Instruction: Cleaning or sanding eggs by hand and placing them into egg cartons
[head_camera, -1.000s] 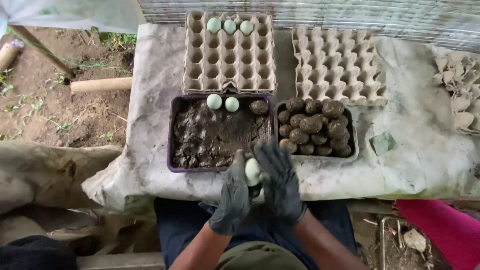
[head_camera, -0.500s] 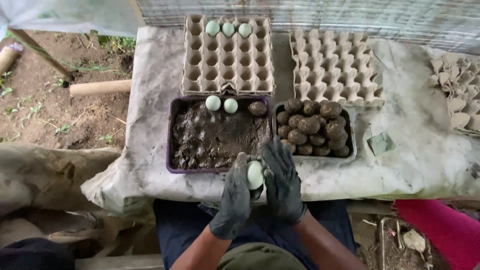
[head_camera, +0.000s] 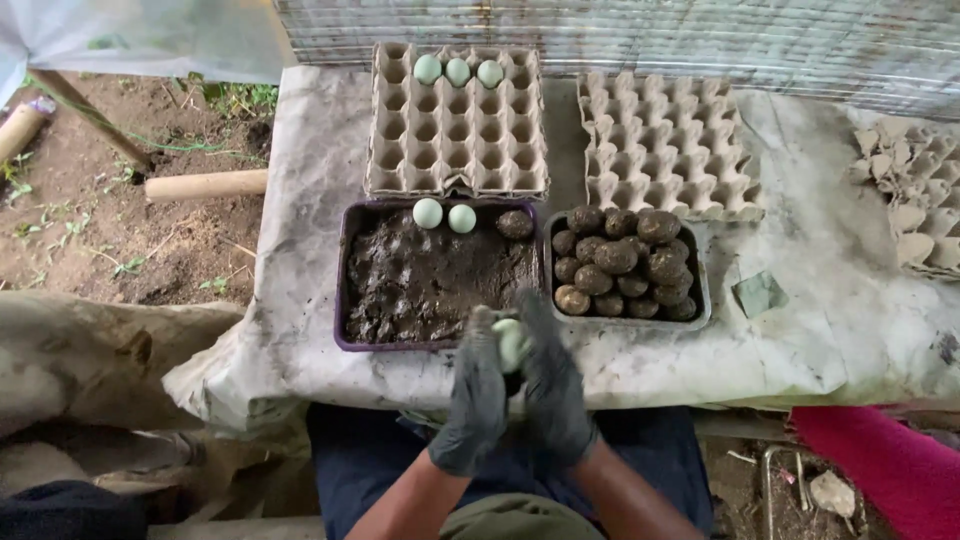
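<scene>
Over the near edge of the table, left hand and right hand, both in dark rubbery gloves, cup one smooth pale oval egg between upright palms, each grip closed on it, just below the purple tray of wet lumpy mud

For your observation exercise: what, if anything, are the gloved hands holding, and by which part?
A pale green egg, clasped by its sides between the left hand and the right hand.
</scene>
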